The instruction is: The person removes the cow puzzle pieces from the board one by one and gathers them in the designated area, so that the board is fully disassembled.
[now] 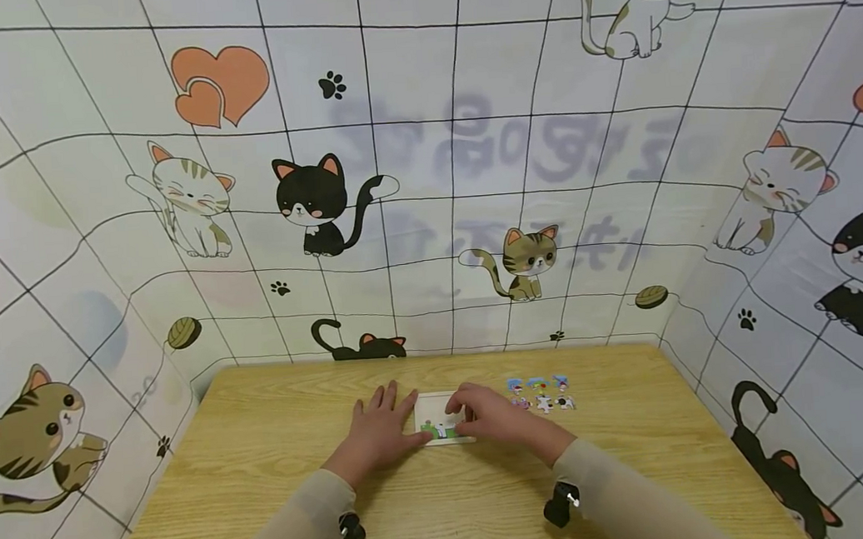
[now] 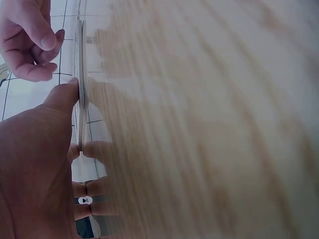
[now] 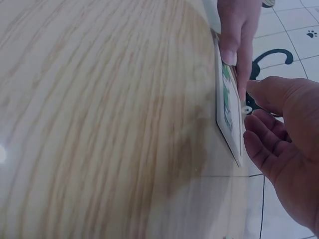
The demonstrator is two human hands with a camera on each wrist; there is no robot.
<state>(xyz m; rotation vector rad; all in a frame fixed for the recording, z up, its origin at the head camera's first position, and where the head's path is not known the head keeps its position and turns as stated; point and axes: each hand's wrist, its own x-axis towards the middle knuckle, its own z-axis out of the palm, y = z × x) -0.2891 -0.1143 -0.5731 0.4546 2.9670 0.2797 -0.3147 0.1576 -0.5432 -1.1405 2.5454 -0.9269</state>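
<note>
Clearly, the puzzle pieces (image 1: 544, 403) lay right of my loosely bent, empty right grip (image 1: 494, 414), farther from my spread left grip (image 1: 381, 430).

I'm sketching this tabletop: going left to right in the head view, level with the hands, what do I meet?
Left hand, with fingers spread → puzzle board, partly covered by both hands → right hand → loose puzzle pieces in two rows.

Before me, a yellow wood-grain table (image 1: 264, 456) carries a white-rimmed rectangular board (image 1: 429, 406) and, right of it, six small multicoloured puzzle pieces (image 1: 544, 404)!
</note>
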